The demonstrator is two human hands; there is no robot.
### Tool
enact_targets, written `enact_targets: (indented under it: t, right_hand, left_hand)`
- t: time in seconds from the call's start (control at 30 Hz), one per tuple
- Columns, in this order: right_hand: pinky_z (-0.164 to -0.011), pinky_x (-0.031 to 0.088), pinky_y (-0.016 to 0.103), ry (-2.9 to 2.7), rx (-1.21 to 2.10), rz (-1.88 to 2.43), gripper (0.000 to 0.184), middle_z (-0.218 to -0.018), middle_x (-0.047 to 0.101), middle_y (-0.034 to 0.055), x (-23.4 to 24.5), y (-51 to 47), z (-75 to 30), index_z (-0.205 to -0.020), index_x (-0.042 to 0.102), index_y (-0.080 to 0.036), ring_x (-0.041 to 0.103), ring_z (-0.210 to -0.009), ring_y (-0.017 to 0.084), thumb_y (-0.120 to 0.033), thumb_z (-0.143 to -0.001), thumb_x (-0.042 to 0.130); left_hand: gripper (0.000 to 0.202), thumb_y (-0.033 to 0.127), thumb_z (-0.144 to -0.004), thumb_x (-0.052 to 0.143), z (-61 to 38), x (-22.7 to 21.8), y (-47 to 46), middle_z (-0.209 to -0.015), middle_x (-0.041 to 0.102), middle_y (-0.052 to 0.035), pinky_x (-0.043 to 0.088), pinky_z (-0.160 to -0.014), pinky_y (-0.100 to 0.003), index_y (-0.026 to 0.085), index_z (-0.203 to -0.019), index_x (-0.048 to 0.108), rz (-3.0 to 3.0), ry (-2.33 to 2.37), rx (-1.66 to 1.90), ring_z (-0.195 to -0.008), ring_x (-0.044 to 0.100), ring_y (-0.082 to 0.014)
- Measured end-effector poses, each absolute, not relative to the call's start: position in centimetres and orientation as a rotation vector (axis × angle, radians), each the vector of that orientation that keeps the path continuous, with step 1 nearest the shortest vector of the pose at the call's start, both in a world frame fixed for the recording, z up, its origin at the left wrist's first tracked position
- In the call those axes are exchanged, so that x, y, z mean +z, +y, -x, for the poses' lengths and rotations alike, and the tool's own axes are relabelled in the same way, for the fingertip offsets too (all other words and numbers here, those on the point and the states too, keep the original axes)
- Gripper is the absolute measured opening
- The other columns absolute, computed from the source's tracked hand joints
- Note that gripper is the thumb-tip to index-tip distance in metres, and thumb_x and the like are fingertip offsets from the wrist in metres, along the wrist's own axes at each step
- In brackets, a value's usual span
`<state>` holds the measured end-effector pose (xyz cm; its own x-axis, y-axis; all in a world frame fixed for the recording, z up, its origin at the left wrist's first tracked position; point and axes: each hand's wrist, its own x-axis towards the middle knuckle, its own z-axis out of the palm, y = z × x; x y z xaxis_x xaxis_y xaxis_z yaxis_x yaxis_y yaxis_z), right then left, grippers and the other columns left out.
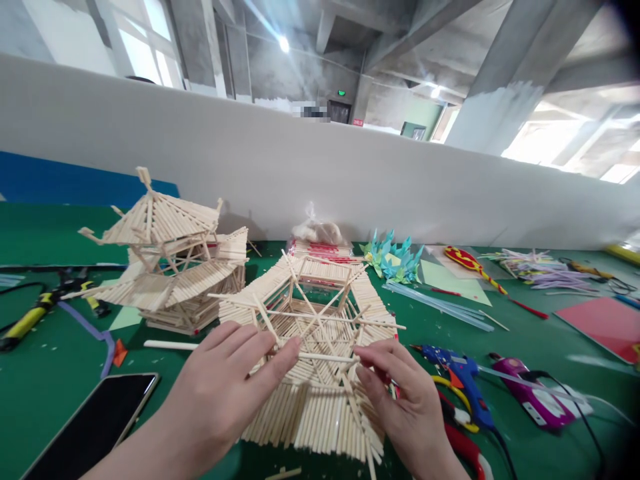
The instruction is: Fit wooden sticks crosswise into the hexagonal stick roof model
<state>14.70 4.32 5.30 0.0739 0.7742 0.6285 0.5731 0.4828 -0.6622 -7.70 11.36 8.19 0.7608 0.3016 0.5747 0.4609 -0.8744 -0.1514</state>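
A flat roof frame built of thin wooden sticks (320,347) lies on the green table (45,387) in front of me. One long loose stick (325,358) runs across its near side. My left hand (225,387) pinches the left end of that stick, fingers closed on it. My right hand (400,393) pinches the right end with thumb and forefinger. Both hands rest on the frame's front edge.
A finished stick pagoda (165,260) stands at the left. A black phone (95,427) lies near my left arm. A blue glue gun (463,380) and a purple one (530,397) lie at the right, with paper cranes (393,257), coloured paper (605,323) and yellow-handled pliers (35,310).
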Motion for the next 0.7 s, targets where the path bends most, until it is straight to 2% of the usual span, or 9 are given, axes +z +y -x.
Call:
enact_targets:
  t: [0.4, 0.7]
  right_hand:
    - [-0.054, 0.048, 0.018, -1.605, 0.213, 1.186, 0.018, -0.076, 0.061, 0.0027, 5.39, 4.78, -14.44, -0.090, 0.066, -0.019, 0.057, -0.064, 0.011, -0.010, -0.078, 0.057]
    - [-0.055, 0.049, 0.020, -1.595, 0.242, 1.159, 0.020, -0.076, 0.062, 0.0022, 5.59, 4.98, -14.46, -0.089, 0.067, -0.020, 0.058, -0.065, 0.011, -0.007, -0.077, 0.057]
  left_hand:
    - [0.031, 0.012, -0.086, 0.035, 7.38, 8.03, 11.79, -0.079, 0.057, -0.0050, 0.037, -0.065, -0.035, 0.017, -0.110, 0.053, 2.665, -0.621, -0.860, -0.069, 0.049, -0.0181]
    - [0.032, 0.009, -0.085, 0.036, 7.47, 7.83, 11.86, -0.080, 0.054, -0.0057, 0.037, -0.065, -0.035, 0.017, -0.112, 0.052, 2.693, -0.630, -0.847, -0.070, 0.046, -0.0178]
